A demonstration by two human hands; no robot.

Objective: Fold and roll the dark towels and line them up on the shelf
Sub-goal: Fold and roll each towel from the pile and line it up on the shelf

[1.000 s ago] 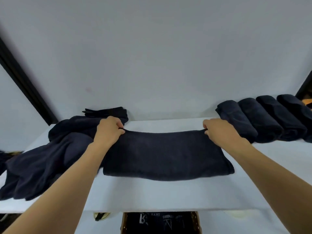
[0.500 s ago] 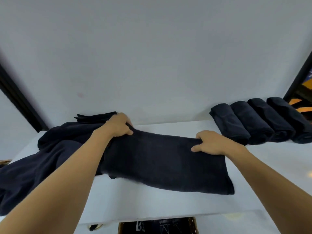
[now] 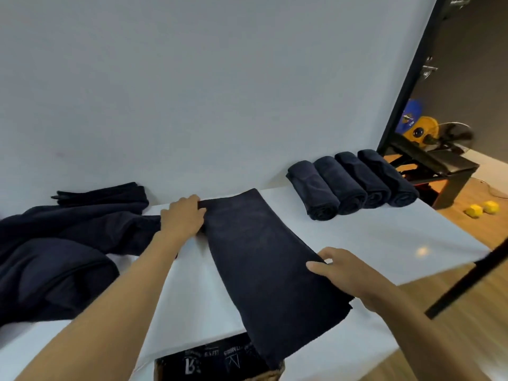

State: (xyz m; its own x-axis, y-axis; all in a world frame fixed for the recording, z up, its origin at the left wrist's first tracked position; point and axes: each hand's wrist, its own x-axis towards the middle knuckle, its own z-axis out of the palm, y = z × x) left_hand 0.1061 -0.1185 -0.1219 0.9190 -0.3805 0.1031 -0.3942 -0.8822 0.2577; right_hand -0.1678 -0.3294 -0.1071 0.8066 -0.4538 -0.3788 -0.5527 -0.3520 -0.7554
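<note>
A folded dark towel (image 3: 258,259) lies as a long strip on the white shelf (image 3: 384,243), running from the back wall toward me, its near end hanging over the front edge. My left hand (image 3: 184,215) grips its far left corner. My right hand (image 3: 341,273) holds its right edge, thumb on top and fingers under the cloth. Several rolled dark towels (image 3: 354,185) lie side by side in a row at the back right. A heap of loose dark towels (image 3: 63,243) covers the shelf's left side.
A box with dark printed fabric (image 3: 217,361) sits below the shelf's front edge. To the right are a black frame post (image 3: 406,78), a black bench (image 3: 450,166), coloured weight plates (image 3: 420,127) and two yellow objects (image 3: 481,209) on the wooden floor.
The folded towel has been swung from lying across the shelf to pointing toward me. My right hand came toward me with its end; my left stayed at the back. The view turned right.
</note>
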